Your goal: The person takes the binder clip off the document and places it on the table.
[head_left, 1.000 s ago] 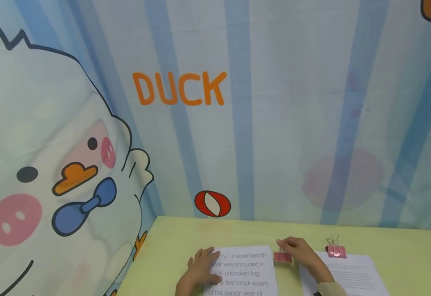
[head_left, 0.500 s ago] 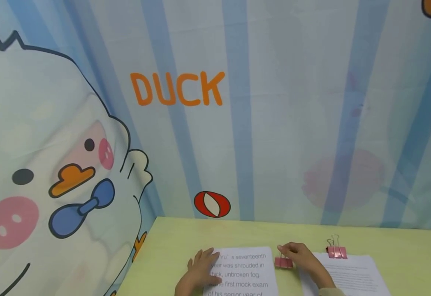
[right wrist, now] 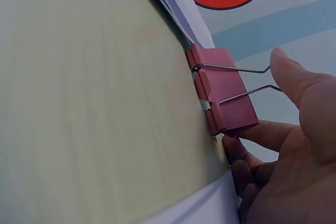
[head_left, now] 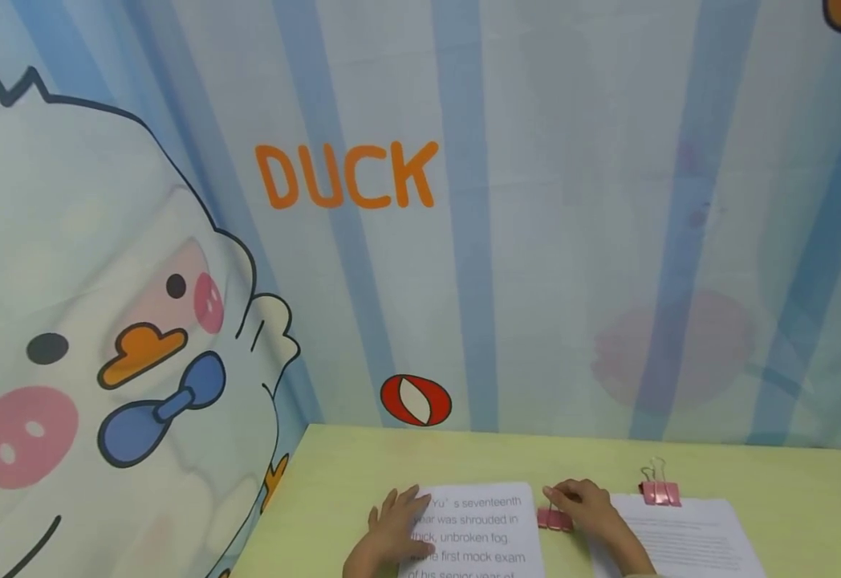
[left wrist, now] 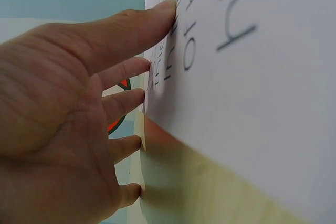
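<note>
Pink clip (head_left: 555, 520), likely light but stiff-sprung, is best pinched by its handle (right wrist: 236, 69), as your right hand (head_left: 588, 507) does, left hand (head_left: 395, 527) spread on paper (head_left: 481, 528)

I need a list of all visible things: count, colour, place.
Backdrop: 1, striped blue, behind everything
Table: 1, pale yellow, below it
Duck picture: 1, mainly white, backdrop left
DUCK lettering: 1, orange, upper backdrop
Ball picture: 1, red and white, lower backdrop
Round patch: 1, faint pink, backdrop right
Large-print papers: 1 pile, white, table middle
Small-print page: 1, white, table right
Handheld clip: 1, pink, between papers and page
Clamped clip: 1, pink, page's far edge
Left hand: 1, on papers
Right hand: 1, pinching handheld clip
</note>
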A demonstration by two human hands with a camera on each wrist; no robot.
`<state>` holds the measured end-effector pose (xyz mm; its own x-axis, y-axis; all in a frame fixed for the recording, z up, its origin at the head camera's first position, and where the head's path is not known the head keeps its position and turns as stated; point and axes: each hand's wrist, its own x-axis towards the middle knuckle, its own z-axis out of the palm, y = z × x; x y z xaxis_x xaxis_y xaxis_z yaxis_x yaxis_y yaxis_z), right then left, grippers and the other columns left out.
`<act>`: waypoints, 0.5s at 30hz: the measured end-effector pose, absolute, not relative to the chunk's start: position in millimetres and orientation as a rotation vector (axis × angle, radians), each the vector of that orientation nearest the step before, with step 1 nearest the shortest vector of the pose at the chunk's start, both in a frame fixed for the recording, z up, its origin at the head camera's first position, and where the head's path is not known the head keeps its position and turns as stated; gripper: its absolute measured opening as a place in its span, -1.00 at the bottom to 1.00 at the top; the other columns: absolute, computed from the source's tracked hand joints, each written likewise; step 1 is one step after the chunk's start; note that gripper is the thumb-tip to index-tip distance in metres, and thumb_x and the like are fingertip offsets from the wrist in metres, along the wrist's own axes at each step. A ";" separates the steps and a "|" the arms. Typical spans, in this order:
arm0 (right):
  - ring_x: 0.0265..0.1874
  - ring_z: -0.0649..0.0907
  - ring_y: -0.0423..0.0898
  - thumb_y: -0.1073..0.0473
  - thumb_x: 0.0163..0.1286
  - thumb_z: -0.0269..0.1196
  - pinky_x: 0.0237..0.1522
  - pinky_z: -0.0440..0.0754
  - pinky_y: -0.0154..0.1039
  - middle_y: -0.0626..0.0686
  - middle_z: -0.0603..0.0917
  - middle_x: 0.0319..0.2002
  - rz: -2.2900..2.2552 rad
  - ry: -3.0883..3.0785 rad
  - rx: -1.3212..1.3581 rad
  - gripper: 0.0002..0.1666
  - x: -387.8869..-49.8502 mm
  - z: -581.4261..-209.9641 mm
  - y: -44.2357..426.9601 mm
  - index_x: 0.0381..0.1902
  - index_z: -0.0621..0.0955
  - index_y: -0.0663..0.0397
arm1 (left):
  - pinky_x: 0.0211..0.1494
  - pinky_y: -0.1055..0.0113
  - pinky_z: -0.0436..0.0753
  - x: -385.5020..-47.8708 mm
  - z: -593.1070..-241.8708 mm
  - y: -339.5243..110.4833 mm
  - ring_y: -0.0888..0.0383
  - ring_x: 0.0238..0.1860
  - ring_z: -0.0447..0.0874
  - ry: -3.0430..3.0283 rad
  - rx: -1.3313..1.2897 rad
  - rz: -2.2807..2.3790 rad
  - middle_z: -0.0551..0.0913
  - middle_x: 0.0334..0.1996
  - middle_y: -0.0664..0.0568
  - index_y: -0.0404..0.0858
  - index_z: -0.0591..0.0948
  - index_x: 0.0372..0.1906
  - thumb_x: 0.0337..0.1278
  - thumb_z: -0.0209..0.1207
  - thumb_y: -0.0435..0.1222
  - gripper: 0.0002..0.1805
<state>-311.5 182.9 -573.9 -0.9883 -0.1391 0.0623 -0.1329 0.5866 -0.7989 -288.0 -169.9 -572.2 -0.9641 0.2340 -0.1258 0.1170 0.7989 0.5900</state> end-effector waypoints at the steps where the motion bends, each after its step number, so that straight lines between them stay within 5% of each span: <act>1: -0.16 0.71 -0.02 0.06 0.52 0.34 -0.01 0.66 -0.03 0.07 0.79 -0.21 -1.409 2.794 -0.244 -0.65 -311.6 -573.9 183.0 -0.09 0.79 0.30 | 0.52 -0.61 -0.16 -287.4 -570.4 -168.9 -0.53 0.62 -0.02 2.794 0.269 0.897 0.33 0.57 -0.32 -0.31 0.53 0.47 0.06 0.56 -0.25 -0.17; 15: -0.29 0.58 -0.12 0.05 0.58 0.28 -0.15 0.57 -0.11 -0.02 0.75 -0.29 -1.415 2.757 -0.335 -0.61 -312.9 -577.1 186.2 -0.05 0.79 0.32 | 0.53 -0.59 -0.16 -281.2 -558.0 -163.3 -0.52 0.62 -0.02 2.768 0.201 0.856 0.34 0.57 -0.33 -0.32 0.55 0.46 0.10 0.54 -0.29 -0.22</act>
